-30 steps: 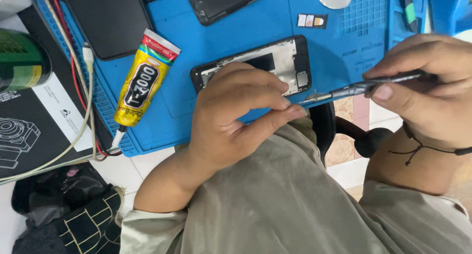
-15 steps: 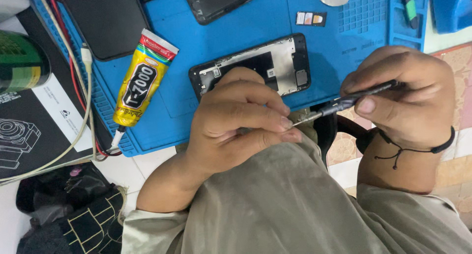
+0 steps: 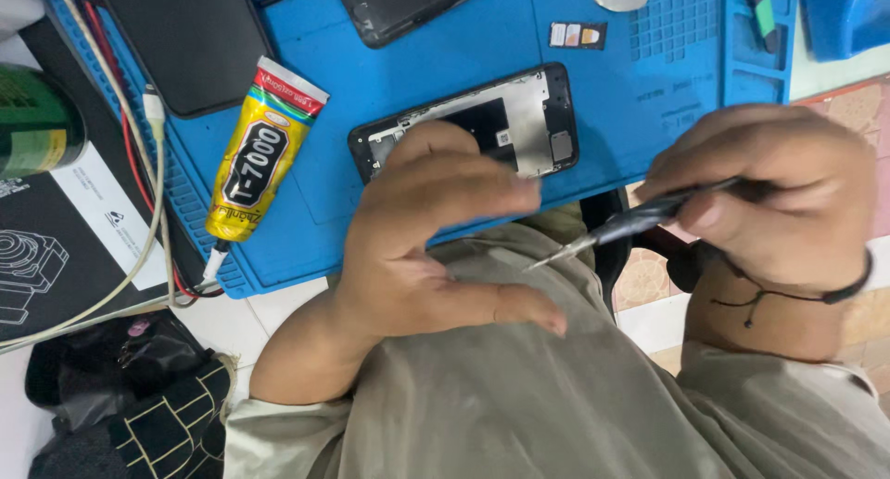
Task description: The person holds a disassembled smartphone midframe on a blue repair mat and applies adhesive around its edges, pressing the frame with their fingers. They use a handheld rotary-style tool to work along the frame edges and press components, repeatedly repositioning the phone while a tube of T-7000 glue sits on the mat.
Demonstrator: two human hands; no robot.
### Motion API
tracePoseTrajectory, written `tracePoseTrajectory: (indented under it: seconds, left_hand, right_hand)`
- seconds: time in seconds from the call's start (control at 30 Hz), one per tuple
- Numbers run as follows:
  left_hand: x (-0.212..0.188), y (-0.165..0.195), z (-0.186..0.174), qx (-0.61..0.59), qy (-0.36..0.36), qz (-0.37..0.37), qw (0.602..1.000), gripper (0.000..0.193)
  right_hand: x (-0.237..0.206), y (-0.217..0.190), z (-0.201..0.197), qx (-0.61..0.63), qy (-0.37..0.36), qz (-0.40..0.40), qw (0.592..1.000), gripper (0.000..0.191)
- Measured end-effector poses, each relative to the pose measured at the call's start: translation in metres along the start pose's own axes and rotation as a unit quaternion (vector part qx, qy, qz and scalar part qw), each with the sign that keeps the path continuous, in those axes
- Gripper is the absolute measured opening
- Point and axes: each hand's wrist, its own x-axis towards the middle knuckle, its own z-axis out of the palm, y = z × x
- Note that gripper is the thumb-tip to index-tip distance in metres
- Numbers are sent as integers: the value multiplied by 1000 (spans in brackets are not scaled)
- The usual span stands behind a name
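Yellow glue tube (image 3: pixel 258 160) lies on the blue mat (image 3: pixel 640 117), nozzle toward the near-left. The left hand (image 3: pixel 436 233), fingers apart, hovers over the opened phone (image 3: pixel 505 117), whose long axis runs left-right. The right hand (image 3: pixel 774 191) pinches tweezers (image 3: pixel 616 229), tips pointing left and slightly toward the person, off the mat's near edge.

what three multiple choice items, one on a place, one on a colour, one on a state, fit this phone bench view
1. Where does the glue tube lie?
A. left of the opened phone
B. on the phone
C. in the right hand

2. What colour is the work mat?
A. red
B. blue
C. white

3. How is the left hand?
A. fist round the tube
B. open, fingers spread, holding nothing
C. gripping the pointed tool

Key: 1 A, the tube rests on the mat beside the phone's left end. 2 B, the mat is bright blue. 3 B, the palm is open while the right hand holds the tool.
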Motion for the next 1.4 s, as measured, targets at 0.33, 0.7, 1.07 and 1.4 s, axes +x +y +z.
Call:
tracePoseTrajectory:
  seconds: [0.33, 0.7, 1.07, 1.4]
  left_hand:
    - [-3, -11, 40, 305, -71, -28, 949, 82]
    - [-14, -20, 50, 310, -56, -36, 948, 86]
    - [-12, -20, 51, 315, -65, -39, 946, 86]
    - [-11, -19, 52, 317, -71, -44, 945, 85]
  right_hand:
    - [41, -34, -46, -465, -109, -112, 871, 27]
    - [94, -72, 6, -510, -138, -203, 825, 21]
    - [108, -89, 23, -594, -179, -176, 764, 34]
    - [108, -79, 14, -589, -177, -186, 766, 40]
